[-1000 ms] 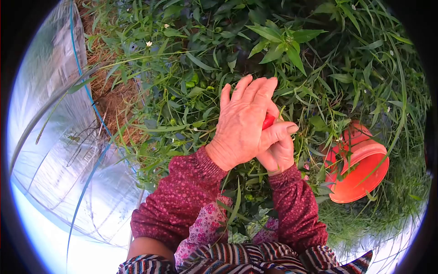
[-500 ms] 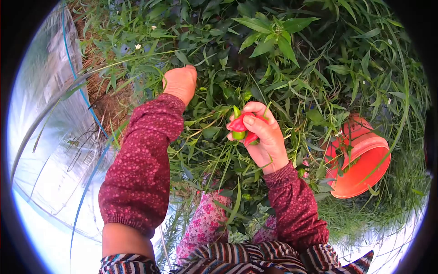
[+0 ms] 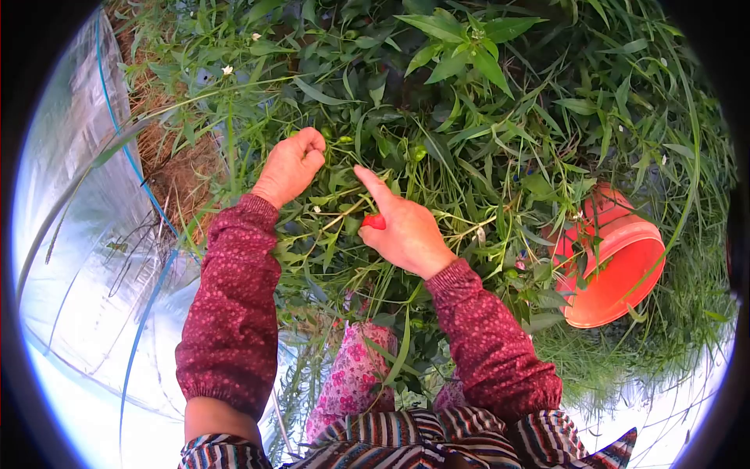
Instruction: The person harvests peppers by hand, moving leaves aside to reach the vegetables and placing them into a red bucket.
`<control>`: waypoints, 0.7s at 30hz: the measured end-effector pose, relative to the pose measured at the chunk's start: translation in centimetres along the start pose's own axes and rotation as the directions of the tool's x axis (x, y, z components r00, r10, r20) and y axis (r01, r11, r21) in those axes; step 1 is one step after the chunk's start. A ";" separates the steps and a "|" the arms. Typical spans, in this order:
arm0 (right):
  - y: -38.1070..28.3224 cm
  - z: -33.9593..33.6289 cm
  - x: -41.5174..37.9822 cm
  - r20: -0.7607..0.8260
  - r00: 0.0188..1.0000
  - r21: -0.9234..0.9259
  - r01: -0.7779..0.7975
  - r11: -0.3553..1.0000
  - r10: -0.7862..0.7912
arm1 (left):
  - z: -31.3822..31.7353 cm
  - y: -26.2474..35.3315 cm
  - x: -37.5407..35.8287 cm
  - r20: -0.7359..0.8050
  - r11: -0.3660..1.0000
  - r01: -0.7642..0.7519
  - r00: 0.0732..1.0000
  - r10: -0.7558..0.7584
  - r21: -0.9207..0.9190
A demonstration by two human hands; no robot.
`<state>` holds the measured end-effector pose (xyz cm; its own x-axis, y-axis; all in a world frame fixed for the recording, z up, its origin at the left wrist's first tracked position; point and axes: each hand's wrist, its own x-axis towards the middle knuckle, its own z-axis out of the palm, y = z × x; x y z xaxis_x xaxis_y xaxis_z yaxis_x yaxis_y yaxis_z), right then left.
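Note:
My left hand (image 3: pixel 291 166) is closed among the leaves left of centre, its fingers curled; what they hold, if anything, is hidden. Small green peppers (image 3: pixel 344 139) hang on the plant just right of it. My right hand (image 3: pixel 406 234) is closed around red peppers (image 3: pixel 374 222), which show only in part by the thumb, while its index finger stretches toward my left hand. Another green pepper (image 3: pixel 419 152) shows in the foliage above my right hand.
A red bucket (image 3: pixel 617 301) lies tipped on its side in the grass at the right. Clear plastic sheeting (image 3: pixel 86 234) with a blue line (image 3: pixel 117 117) runs along the left. My legs in flowered trousers (image 3: pixel 351 371) show below the plants.
My right hand has moved left and turned over, its index finger now extended and the red peppers mostly covered. My left hand has shifted down and slightly left, its fingers now more visible.

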<state>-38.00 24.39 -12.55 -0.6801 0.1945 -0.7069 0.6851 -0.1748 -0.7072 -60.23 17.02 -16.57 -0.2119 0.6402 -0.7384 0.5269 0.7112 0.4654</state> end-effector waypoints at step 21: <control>3.0 1.5 -0.5 0.120 0.992 -0.378 0.078 0.923 -0.035 | 5.9 -6.0 0.7 0.239 0.820 -0.073 0.968 -0.080 0.568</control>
<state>-35.98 22.34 -14.31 -0.7300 0.0829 -0.6784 0.6775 0.2184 -0.7024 -58.69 11.43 -22.73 -0.0502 0.4935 -0.8683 0.9148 0.3715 0.1582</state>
